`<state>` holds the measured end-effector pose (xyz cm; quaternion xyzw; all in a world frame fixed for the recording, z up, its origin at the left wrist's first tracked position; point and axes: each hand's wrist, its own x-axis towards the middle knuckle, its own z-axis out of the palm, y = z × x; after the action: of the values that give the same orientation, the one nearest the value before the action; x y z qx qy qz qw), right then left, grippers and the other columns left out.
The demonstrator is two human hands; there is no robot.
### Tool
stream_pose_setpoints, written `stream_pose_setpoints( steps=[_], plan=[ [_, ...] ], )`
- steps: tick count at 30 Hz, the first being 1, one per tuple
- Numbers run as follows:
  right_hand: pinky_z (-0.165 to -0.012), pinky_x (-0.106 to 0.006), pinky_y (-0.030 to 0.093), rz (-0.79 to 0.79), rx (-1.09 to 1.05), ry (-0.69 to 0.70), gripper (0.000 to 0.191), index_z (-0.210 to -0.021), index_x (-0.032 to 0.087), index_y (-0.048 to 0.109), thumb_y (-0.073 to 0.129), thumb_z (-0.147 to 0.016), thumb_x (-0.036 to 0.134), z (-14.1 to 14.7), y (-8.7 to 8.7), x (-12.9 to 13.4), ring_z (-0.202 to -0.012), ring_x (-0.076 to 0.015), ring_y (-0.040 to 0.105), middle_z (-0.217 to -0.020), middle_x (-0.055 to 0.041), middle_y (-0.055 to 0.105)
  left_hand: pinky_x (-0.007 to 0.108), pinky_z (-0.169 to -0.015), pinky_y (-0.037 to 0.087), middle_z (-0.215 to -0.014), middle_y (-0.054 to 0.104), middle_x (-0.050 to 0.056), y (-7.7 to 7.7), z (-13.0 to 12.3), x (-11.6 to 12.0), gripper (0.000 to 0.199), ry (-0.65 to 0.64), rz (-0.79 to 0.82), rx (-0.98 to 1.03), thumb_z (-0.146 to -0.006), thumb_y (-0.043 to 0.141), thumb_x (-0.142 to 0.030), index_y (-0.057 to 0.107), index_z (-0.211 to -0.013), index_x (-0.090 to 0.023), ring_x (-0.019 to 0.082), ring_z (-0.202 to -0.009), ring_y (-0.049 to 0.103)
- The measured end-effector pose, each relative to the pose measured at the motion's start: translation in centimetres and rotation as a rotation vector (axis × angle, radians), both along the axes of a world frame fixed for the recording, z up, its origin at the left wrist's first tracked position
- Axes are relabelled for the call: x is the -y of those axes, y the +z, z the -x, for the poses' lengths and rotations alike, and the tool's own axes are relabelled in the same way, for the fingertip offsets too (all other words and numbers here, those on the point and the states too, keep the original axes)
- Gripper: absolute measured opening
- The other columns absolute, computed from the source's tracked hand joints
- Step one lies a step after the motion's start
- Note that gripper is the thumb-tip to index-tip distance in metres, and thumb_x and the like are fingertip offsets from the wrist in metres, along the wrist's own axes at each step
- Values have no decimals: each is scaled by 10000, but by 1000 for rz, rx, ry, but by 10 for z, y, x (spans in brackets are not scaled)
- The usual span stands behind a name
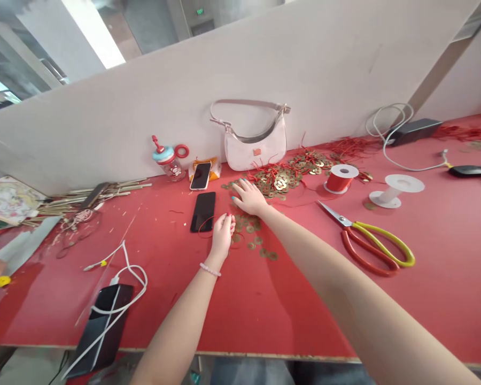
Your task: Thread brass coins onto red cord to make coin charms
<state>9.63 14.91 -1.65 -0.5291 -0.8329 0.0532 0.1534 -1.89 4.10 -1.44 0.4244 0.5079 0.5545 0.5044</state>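
we've got left hand [223, 232] pinching a red cord [199, 231] | right hand [249, 199] splayed, gripping nothing | done, we reckon: corded pile [281, 183] just past right hand | to go: loose coins [251, 246] right of left hand, seemingly cordless lol

On our left forearm [180, 326], bare like our right forearm [344, 291], we see a bracelet [210, 269] of small, pale pink beads circling the wrist. Our left hand [223, 232] shows red nails [229, 215], while our right hand [250, 198] has turquoise nails [241, 181]. At the lower edge, we make out blue-grey cloth [248, 372] on our lap, too blurred to name.
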Motion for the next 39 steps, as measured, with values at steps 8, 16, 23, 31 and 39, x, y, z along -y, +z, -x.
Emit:
stream_pose_setpoints(
  steps=[8, 16, 23, 31, 39],
  plan=[
    [-1032, -540, 190, 71, 55, 76, 667, -1370, 211, 341, 238, -841, 605, 27, -5, -44, -1320, -355, 228, -1441, -137, 286, 166, -406, 161, -533, 271, -68, -3, 7, -2, 308, 9, 7, 50, -788, 494, -416, 399, -649, -158, 39, -426, 231],
    [-1071, -452, 174, -16, 143, 382, 546, -1371, 242, 335, 324, -880, 481, -2, -11, -8, -1331, -288, 228, -1440, -64, 312, 165, -398, 144, -523, 263, -72, 0, 8, -1, 332, 6, 20, 63, -775, 514, -444, 394, -649, -160, 35, -416, 216],
    [-1053, -475, 231, -87, 112, 537, 552, -1353, 166, 367, 357, -882, 453, -41, -10, 45, -1320, -284, 261, -1412, -115, 352, 166, -396, 152, -520, 266, -68, -2, 5, 1, 323, -10, -16, 14, -782, 516, -429, 428, -642, -152, 38, -421, 226],
    [-1047, -498, 228, -31, 32, 257, 591, -1412, 246, 218, 236, -891, 526, -69, -1, 78, -1355, -293, 166, -1478, -82, 208, 162, -395, 148, -508, 271, -68, -4, 4, 2, 342, -34, -37, -1, -784, 523, -444, 441, -636, -146, 37, -415, 236],
    [-1031, -520, 206, 43, 34, 203, 572, -1367, 195, 324, 162, -909, 496, -43, 19, 41, -1238, -251, 400, -1322, -124, 474, 159, -402, 164, -511, 274, -68, -4, 4, 2, 331, -29, -37, -27, -794, 516, -430, 442, -641, -146, 36, -414, 240]
  ],
)
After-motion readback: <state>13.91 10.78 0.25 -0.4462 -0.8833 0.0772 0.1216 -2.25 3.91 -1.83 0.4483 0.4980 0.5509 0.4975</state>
